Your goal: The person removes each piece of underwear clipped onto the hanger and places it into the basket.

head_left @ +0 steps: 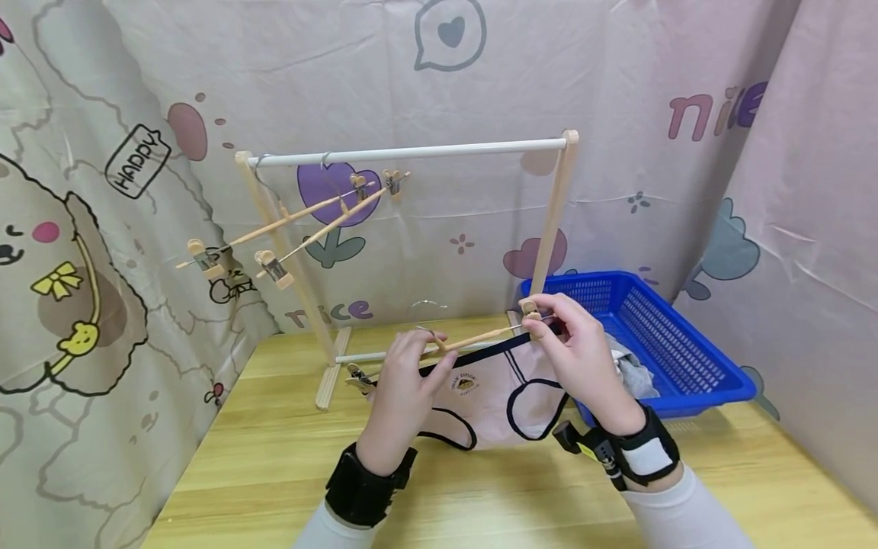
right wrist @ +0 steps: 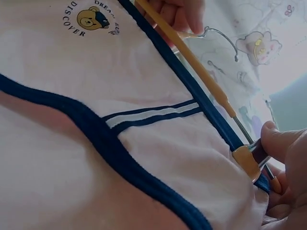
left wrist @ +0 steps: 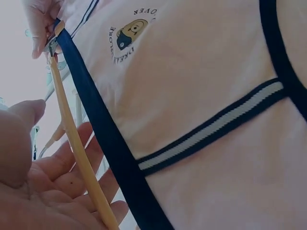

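Pale pink briefs [head_left: 490, 404] with navy trim and a printed bear hang below a wooden clip hanger [head_left: 483, 337]. My right hand [head_left: 576, 354] pinches the hanger's right clip [right wrist: 247, 162], which sits over the waistband end. At the hanger's middle is my left hand [head_left: 405, 385]. Its loosely extended fingers [left wrist: 62, 160] lie behind the bar, and the thumb stands apart from it. The left clip [head_left: 358, 379] is at the other end of the waistband. The hanger's metal hook [right wrist: 225, 40] points away from the briefs.
Behind the hands stands a rack with a white rail [head_left: 446, 151] and wooden posts. Two clip hangers [head_left: 336, 221] hang at its left end. On the right, a blue basket [head_left: 686, 335] holds grey cloth [head_left: 634, 370]. Printed curtains enclose the wooden table [head_left: 274, 473].
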The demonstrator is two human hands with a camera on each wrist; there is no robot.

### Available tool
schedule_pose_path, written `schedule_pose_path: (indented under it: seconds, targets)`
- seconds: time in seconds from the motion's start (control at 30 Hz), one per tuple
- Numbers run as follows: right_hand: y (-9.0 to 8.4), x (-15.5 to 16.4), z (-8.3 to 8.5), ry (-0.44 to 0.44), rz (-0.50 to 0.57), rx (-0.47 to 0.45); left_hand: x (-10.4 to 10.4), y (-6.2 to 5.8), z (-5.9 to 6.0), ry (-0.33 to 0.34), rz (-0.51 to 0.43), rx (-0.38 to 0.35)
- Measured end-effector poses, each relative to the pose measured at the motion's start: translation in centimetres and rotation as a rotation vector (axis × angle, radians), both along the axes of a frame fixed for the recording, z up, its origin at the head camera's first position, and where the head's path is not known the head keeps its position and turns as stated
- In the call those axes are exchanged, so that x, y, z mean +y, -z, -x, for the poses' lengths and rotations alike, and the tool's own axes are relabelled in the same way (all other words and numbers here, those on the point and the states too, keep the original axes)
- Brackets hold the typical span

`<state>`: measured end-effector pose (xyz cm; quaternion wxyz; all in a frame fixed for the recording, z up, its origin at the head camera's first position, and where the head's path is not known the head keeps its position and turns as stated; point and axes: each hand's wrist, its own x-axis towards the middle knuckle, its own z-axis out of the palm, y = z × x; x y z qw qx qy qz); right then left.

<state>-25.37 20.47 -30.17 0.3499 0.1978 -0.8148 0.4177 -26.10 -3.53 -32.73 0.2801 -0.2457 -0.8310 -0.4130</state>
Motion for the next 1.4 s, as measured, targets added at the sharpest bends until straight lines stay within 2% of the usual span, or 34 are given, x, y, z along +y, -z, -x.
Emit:
schedule_pose_path:
  seconds: [0.3, 0.4, 0.6, 0.7, 1.2, 1.4]
  targets:
    - [0.3, -0.7, -0.5, -0.048, -0.021, 0.05, -0.1, 0.7, 0.2, 0.019, 0.027, 0.032]
    - [0.3, -0.8, -0.6, -0.051, -0.022, 0.056, -0.2, 0.6, 0.2, 0.014, 0.036, -0.006]
    - [0.3, -0.7, -0.6, -0.055, -0.039, 0.055, -0.5, 0.3, 0.1, 0.026, 0.064, -0.135]
    - [0.2, -0.6, -0.6, -0.056, -0.053, 0.056, -0.6, 0.2, 0.1, 0.041, 0.073, -0.171]
    - [-0.2, -0.5, -1.0, -0.056, -0.156, 0.055, -1.0, 0.2, 0.6, 0.052, 0.074, -0.174]
    - [0.0, -0.6, -1.1, -0.027, -0.176, 0.081, -1.0, 0.2, 0.6, 0.037, 0.118, -0.167]
